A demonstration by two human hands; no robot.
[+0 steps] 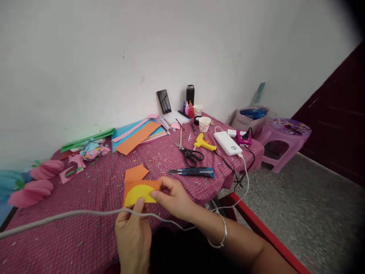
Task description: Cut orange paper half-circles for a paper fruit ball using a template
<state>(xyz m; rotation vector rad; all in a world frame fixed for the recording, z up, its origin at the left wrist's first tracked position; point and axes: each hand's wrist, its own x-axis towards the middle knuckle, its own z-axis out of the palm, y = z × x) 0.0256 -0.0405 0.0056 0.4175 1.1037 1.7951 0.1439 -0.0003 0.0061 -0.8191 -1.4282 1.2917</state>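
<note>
Both my hands hold a yellow paper half-circle (pixel 139 195) laid flat against a piece of orange paper (pixel 151 184). My left hand (pixel 133 228) grips them from below, its thumb pressed on the yellow face. At the right end, my right hand (pixel 172 198) pinches the two papers between thumb and fingers. Another orange paper scrap (pixel 136 172) lies on the table just beyond. A blue utility knife (pixel 194 172) is near my right hand, with black-handled scissors (pixel 190 154) behind it. A white cable (pixel 94 213) crosses in front of my left hand.
On the checked tablecloth (pixel 94 182) lie a yellow glue gun (pixel 203 143), a white power bank (pixel 227 143), paper cups (pixel 204 124), paint bottles (pixel 190 109) and coloured paper sheets (pixel 138 137). Pink paper shapes (pixel 31 193) sit at the left. A pink stool (pixel 285 142) stands right.
</note>
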